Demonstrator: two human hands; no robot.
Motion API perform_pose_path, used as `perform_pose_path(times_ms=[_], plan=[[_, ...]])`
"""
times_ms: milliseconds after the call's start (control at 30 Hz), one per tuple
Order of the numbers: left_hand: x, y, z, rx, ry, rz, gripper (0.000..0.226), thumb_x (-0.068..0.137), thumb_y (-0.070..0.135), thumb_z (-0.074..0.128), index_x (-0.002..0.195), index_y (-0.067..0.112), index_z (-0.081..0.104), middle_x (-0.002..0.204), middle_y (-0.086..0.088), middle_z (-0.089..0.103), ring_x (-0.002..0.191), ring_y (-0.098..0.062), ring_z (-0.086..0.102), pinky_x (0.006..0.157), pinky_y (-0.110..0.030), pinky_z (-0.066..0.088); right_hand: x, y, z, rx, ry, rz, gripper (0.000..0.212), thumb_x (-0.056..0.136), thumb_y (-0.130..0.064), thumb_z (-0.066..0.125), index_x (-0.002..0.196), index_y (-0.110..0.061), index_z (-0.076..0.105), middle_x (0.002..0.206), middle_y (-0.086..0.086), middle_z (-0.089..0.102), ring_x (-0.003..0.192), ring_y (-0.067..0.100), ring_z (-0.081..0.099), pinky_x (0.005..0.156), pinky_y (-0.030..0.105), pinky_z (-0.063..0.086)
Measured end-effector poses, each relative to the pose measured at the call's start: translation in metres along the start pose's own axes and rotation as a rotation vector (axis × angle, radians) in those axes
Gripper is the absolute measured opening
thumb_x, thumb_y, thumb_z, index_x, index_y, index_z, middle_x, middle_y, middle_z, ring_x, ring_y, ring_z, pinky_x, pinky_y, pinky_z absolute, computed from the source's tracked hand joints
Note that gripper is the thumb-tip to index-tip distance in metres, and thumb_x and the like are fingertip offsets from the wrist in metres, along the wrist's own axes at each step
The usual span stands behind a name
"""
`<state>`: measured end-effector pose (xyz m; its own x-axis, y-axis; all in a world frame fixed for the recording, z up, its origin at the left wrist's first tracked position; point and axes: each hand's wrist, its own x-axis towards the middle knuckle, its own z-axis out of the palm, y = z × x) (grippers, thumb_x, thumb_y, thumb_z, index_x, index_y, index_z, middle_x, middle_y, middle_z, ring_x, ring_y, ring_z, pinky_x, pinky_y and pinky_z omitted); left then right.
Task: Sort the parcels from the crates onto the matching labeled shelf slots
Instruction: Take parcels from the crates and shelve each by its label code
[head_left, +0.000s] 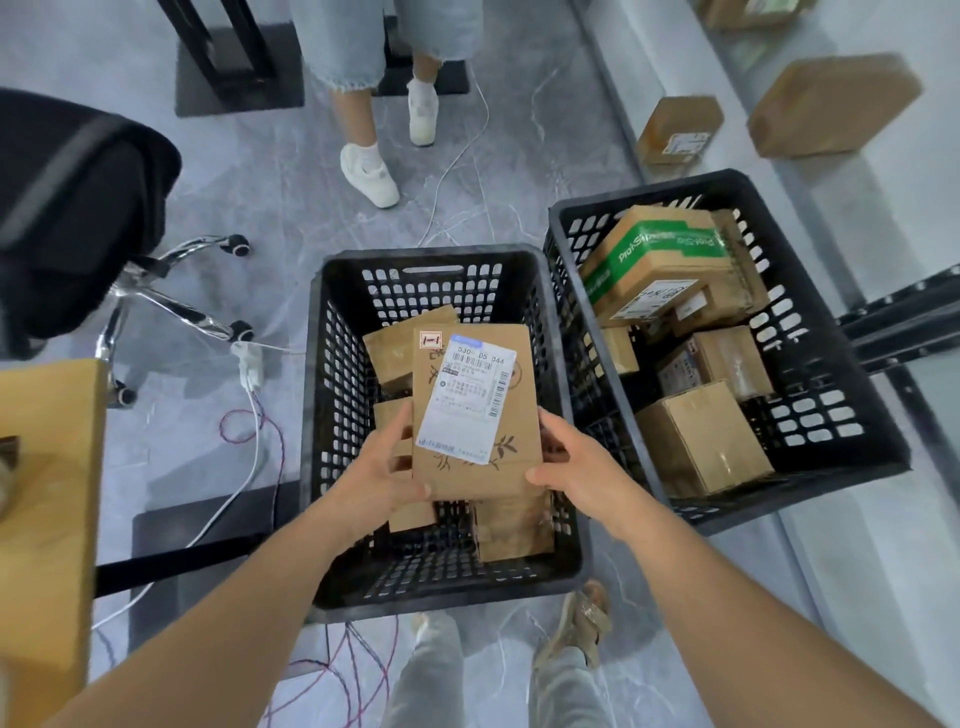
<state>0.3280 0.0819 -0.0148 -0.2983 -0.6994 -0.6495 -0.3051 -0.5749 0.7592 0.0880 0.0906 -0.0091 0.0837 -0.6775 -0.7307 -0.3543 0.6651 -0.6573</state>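
A flat brown cardboard parcel (475, 415) with a white shipping label and a small red "1-1" sticker is held up over the near black crate (332, 395). My left hand (382, 470) grips its lower left edge, and my right hand (576, 465) grips its lower right edge. Several other brown parcels lie in the crate beneath it. A second black crate (810, 415) to the right holds several cardboard boxes, one with green tape (660, 249).
Grey shelving runs along the right with two brown parcels (678, 130) (831, 101) on it. A person stands ahead (371, 166). An office chair (78, 208) stands at left, a wooden table (47, 493) at near left, and cables cross the floor (249, 431).
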Motion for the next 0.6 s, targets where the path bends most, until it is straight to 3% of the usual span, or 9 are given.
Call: perform_pose_path(times_ms=[167, 300, 367, 467, 600], plan=[[-0.015, 0.033, -0.003, 0.006, 0.0, 0.106, 0.102, 0.08, -0.008, 0.066, 0.143, 0.053, 0.014, 0.142, 0.014, 0.038, 0.121, -0.014, 0.049, 0.096, -0.035, 0.049, -0.019, -0.03, -0.014, 0.039, 0.038, -0.111, 0.08, 0.087, -0.001, 0.061, 0.147, -0.041, 0.026, 0.132, -0.009, 0.052, 0.122, 0.014, 0.049, 0.108, 0.045, 0.037], [-0.032, 0.07, -0.005, 0.036, 0.016, 0.255, 0.097, 0.081, -0.012, 0.062, 0.13, 0.058, 0.016, 0.128, 0.023, 0.044, 0.11, -0.004, 0.053, 0.075, -0.013, 0.05, -0.044, -0.053, -0.027, 0.061, 0.079, -0.234, 0.085, 0.086, 0.002, 0.062, 0.145, -0.044, 0.023, 0.119, -0.014, 0.053, 0.121, 0.015, 0.05, 0.107, 0.044, 0.038], [-0.04, 0.088, -0.008, 0.075, 0.017, 0.329, 0.097, 0.081, -0.01, 0.063, 0.125, 0.064, 0.017, 0.128, 0.027, 0.043, 0.107, 0.005, 0.053, 0.077, -0.012, 0.049, -0.059, -0.063, -0.033, 0.06, 0.108, -0.297, 0.091, 0.083, 0.002, 0.065, 0.143, -0.049, 0.021, 0.124, -0.011, 0.052, 0.119, 0.013, 0.053, 0.103, 0.042, 0.042], [-0.051, 0.114, -0.012, 0.135, 0.012, 0.434, 0.1, 0.08, -0.008, 0.066, 0.131, 0.063, 0.017, 0.133, 0.026, 0.039, 0.112, 0.005, 0.051, 0.089, -0.025, 0.049, -0.084, -0.08, -0.045, 0.091, 0.145, -0.393, 0.094, 0.079, 0.006, 0.067, 0.133, -0.057, 0.024, 0.12, -0.019, 0.05, 0.109, 0.003, 0.057, 0.091, 0.029, 0.048], [-0.062, 0.15, -0.012, 0.153, -0.032, 0.584, 0.101, 0.08, -0.012, 0.064, 0.139, 0.055, 0.016, 0.138, 0.021, 0.037, 0.117, -0.001, 0.049, 0.08, -0.023, 0.053, -0.122, -0.105, -0.066, 0.09, 0.207, -0.525, 0.094, 0.078, 0.009, 0.067, 0.118, -0.066, 0.027, 0.125, -0.021, 0.046, 0.109, -0.002, 0.056, 0.082, 0.019, 0.048]])
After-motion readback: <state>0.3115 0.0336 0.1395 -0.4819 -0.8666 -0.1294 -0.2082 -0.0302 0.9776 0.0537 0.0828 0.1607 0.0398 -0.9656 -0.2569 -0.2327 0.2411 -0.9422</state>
